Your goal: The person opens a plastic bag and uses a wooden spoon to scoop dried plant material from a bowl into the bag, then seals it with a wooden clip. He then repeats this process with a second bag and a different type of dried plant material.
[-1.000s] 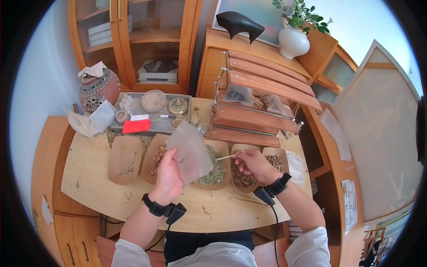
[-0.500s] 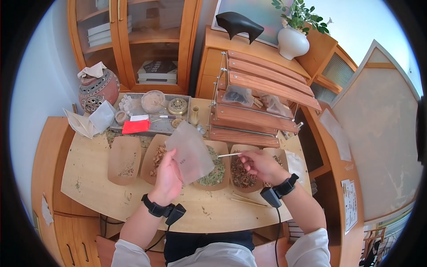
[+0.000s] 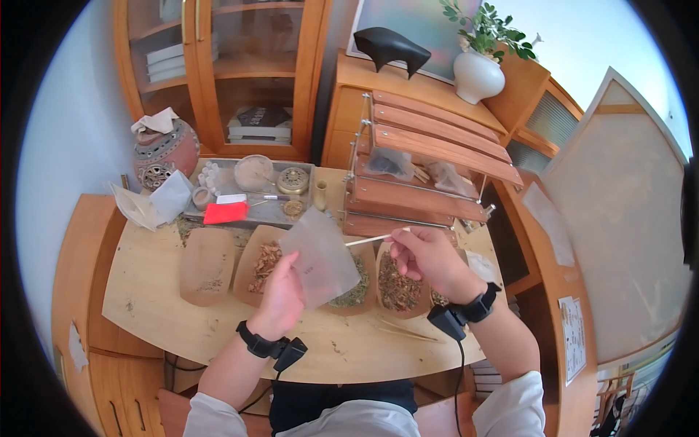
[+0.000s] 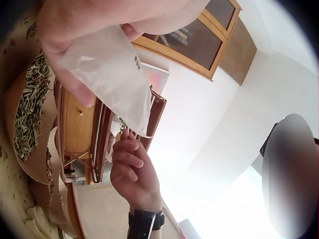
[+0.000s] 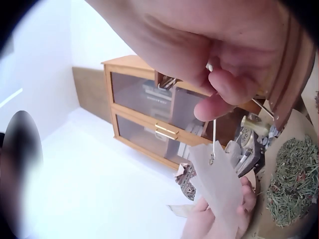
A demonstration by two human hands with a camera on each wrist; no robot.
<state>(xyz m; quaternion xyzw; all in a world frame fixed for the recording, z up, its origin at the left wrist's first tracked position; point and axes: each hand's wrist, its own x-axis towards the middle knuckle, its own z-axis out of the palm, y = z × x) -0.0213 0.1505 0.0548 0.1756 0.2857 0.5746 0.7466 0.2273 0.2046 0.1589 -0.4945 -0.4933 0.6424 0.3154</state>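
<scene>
One translucent pouch (image 3: pixel 320 266) is held over the tray of green herbs (image 3: pixel 352 310) by the left grip (image 3: pixel 281 301); a thin stick (image 3: pixel 368 239) is pinched by the right grip (image 3: pixel 431 264), right of that tray. Presumably light and easily creased, the pouch is best held by one edge.

Head view: bright, diffuse light; the wall (image 3: pixel 582 36) at upper right is nearly bleached white, and shadows on the tabletop (image 3: pixel 175 320) are soft. Wide-angle distortion bows straight edges; black vignetting rounds the corners. Wrist views: glare whitens the left's lower right and the right's lower left, each bearing a blurred oval (image 4: pixel 290 174). The translucent packet (image 4: pixel 109 74) shows faint sheen; its print is illegible.
</scene>
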